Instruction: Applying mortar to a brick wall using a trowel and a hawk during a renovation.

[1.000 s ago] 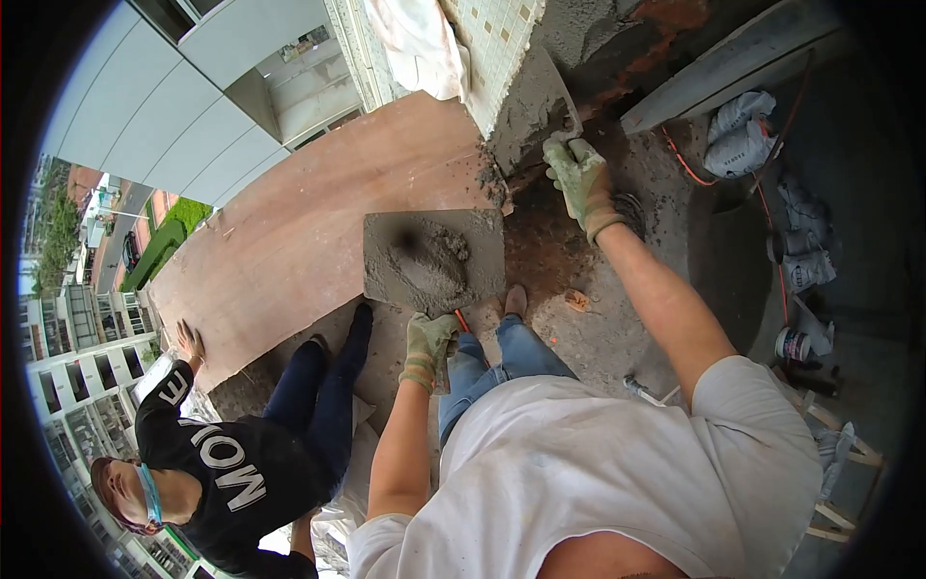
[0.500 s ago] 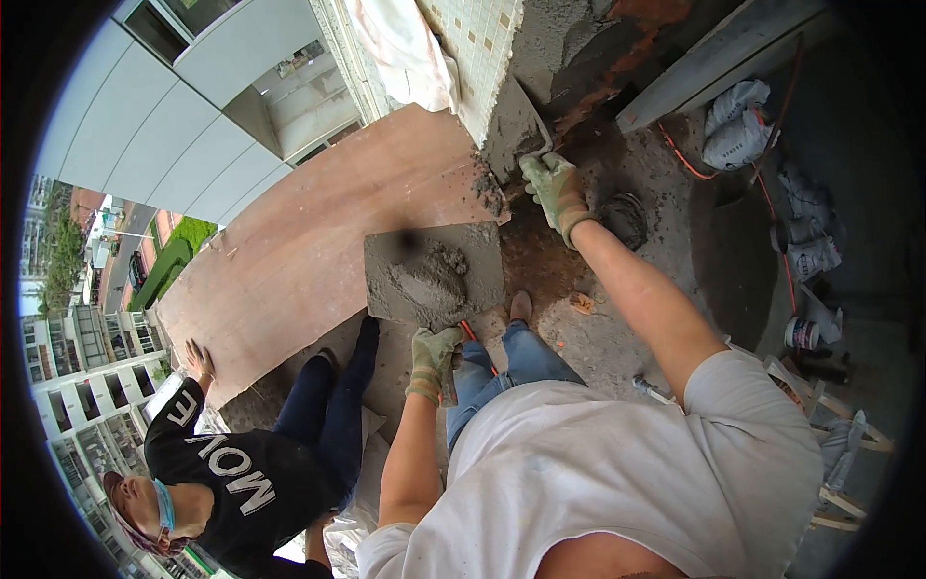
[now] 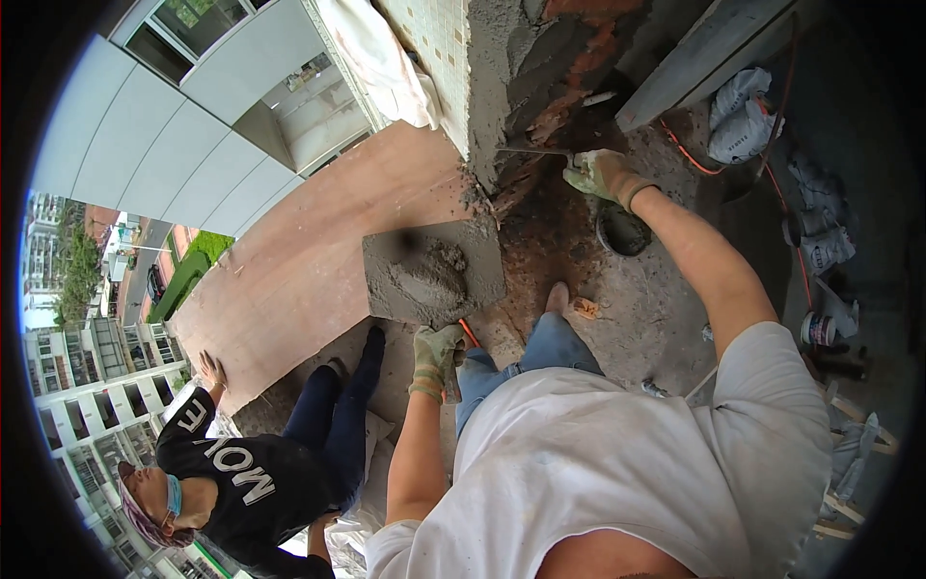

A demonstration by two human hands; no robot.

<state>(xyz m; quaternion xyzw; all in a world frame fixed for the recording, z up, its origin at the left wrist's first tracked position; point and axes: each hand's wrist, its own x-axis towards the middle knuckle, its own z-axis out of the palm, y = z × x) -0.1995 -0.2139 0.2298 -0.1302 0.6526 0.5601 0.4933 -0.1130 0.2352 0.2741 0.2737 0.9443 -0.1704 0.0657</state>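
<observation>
Two grips differed: the left hand (image 3: 436, 355) was closed at the near edge of a mortar board (image 3: 490, 253), presumably keeping it level under its grey mortar heap (image 3: 434, 275); the right hand (image 3: 600, 178) held a trowel (image 3: 532, 151) edge-on, likely so its blade met the wall corner (image 3: 485, 125). A dark bucket (image 3: 603, 239) on the floor (image 3: 666, 299) seemed to contain grey mix.

Your gloves (image 3: 437, 355): matt cloth, grey-smeared. Mortar (image 3: 434, 275) on your board (image 3: 489, 248): damp-looking, lumpy. Trowel (image 3: 532, 151): thin metal. Wall render (image 3: 490, 106): rough, matt. Reddish panel (image 3: 318, 241): wood-like, dusty.
</observation>
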